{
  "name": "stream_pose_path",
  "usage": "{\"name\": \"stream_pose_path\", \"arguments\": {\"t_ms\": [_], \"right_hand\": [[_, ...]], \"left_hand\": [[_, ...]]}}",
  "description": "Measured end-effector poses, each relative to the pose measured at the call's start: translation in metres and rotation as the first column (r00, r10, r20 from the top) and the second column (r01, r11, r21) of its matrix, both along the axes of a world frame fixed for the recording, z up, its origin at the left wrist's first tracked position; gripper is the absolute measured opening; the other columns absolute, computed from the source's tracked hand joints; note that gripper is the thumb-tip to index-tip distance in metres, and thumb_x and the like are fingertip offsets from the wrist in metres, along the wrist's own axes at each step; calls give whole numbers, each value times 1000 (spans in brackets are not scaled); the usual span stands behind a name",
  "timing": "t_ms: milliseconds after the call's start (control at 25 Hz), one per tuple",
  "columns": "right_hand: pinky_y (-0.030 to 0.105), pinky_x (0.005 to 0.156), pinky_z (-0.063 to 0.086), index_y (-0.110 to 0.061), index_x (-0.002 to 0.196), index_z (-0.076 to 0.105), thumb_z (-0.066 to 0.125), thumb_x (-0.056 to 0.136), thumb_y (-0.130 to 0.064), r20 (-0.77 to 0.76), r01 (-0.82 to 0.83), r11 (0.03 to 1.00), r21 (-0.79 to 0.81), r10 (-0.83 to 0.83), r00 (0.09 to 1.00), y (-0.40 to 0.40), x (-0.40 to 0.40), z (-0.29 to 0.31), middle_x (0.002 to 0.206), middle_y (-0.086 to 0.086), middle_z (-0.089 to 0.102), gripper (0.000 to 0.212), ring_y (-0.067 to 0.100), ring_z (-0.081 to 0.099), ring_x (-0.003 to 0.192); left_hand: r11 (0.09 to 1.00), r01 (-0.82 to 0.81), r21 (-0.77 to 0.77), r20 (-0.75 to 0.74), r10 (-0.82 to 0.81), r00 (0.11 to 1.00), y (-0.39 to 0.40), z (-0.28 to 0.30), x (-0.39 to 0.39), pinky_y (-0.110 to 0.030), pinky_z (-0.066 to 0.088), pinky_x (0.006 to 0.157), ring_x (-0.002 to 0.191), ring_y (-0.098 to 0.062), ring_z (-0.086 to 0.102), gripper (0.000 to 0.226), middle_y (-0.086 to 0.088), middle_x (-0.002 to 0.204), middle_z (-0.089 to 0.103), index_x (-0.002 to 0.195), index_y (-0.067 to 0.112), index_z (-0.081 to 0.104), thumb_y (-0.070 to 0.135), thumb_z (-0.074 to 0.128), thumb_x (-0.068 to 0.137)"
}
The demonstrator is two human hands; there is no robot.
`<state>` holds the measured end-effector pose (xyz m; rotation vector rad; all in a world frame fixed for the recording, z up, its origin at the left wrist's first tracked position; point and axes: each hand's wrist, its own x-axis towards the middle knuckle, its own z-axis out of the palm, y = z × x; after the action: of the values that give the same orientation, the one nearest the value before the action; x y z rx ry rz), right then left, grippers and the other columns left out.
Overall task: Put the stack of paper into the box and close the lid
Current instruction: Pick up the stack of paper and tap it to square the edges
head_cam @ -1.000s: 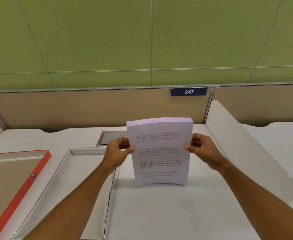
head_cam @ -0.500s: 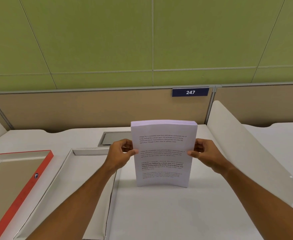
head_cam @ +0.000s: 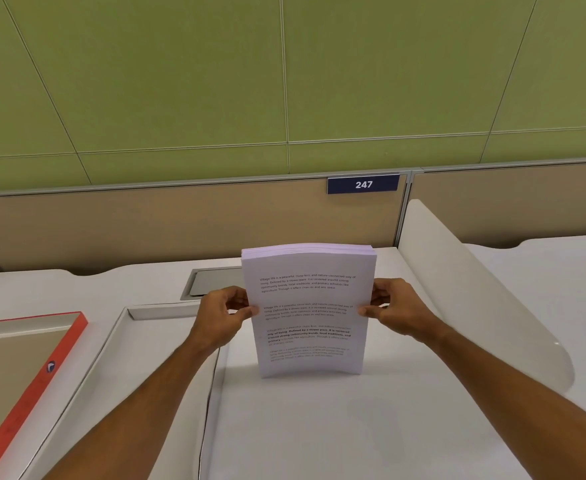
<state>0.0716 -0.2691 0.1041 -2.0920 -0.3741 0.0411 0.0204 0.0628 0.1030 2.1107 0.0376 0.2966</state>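
Standing the stack of paper (head_cam: 307, 310) on its lower edge, we hold it upright on the white surface (head_cam: 319, 427) in the one head view, with the left hand (head_cam: 220, 318) pinching its left side and the right hand (head_cam: 393, 311) pinching its right, each grip closed on the sheets with a thumb on the printed front page and fingers behind. We judge this pose is for squaring the edges against the surface, so the sheets go into the box as one block and none catches on a wall. The stack is thick, its top edge showing many fine layers, and it bows slightly, the front page bulging toward us; the paper looks smooth and matte, printed with short paragraphs of dark text. Just left of the stack lies the box (head_cam: 118, 341), a shallow white cardboard tray with low folded walls, open and with nothing in it that we can see; our left forearm crosses over its near corner. Farther left lies the lid (head_cam: 52, 362), turned inside up, brown board inside with a red-orange rim. To the right a smooth, rounded white divider (head_cam: 475, 289) rises off the surface, well clear of the stack.
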Motion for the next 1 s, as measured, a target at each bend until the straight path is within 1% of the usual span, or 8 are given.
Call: {"name": "stream_pose_path", "arguments": {"t_ms": [200,360,440,560,720,840,920,1000], "right_hand": [[17,66,58,-12,105,70,78,79,-11,-98,49,989,141,-35,995,2,0,-7,98,-2,76,26,12,73,87],[32,82,60,-7,104,68,75,82,-9,-119,58,970,238,-30,992,6,-4,-10,99,6,75,23,21,73,92],[36,85,60,-6,103,68,74,83,-9,-110,65,968,243,-39,993,7,-7,-10,99,7,75,21,24,72,93],[35,80,60,-7,101,68,73,85,-13,-83,54,970,236,-35,996,12,-8,1,98,8,75,18,25,73,90],[26,61,60,-9,97,68,69,88,-13,-114,36,947,319,0,993,24,-5,27,96,7,76,10,24,75,84],[27,60,60,-10,98,69,70,87,-13,-127,-9,930,366,60,990,39,-5,41,95,4,78,11,22,76,83],[27,61,61,-11,97,70,70,87,-12,-135,-35,924,380,93,986,53,-6,48,94,3,79,11,21,76,83],[28,60,61,-10,95,71,71,86,-10,-146,-35,922,386,99,984,70,-8,52,93,6,78,9,21,76,82]], "left_hand": [[996,-28,-88,-7,27,1000,-2,-8,-5,-24,54,77,84,-14,70,22,1,92,74,97,11,69,16,78,78],[992,-47,-116,-17,45,999,-5,-7,-4,-32,55,82,86,-19,70,23,-4,94,74,96,7,69,15,78,77],[989,-54,-135,-29,51,998,-5,-6,-5,-34,54,85,89,-20,69,20,-4,93,73,94,8,69,13,78,77],[981,-69,-179,-24,65,998,-1,1,-8,-32,54,83,87,-17,68,16,-2,90,73,90,11,69,13,78,76],[939,-70,-337,-13,70,997,13,18,-12,-28,57,72,84,-19,70,13,-6,90,75,91,10,69,11,75,80],[891,-93,-445,-20,94,995,25,32,-19,-29,61,66,81,-20,74,10,-1,83,77,88,11,70,6,74,81],[876,-116,-468,-17,122,992,37,38,-28,-28,61,63,77,-18,74,10,2,76,77,86,11,71,4,73,80],[873,-138,-468,-27,142,989,52,41,-35,-27,60,61,76,-19,74,9,-1,80,77,87,9,72,3,74,80]]}}
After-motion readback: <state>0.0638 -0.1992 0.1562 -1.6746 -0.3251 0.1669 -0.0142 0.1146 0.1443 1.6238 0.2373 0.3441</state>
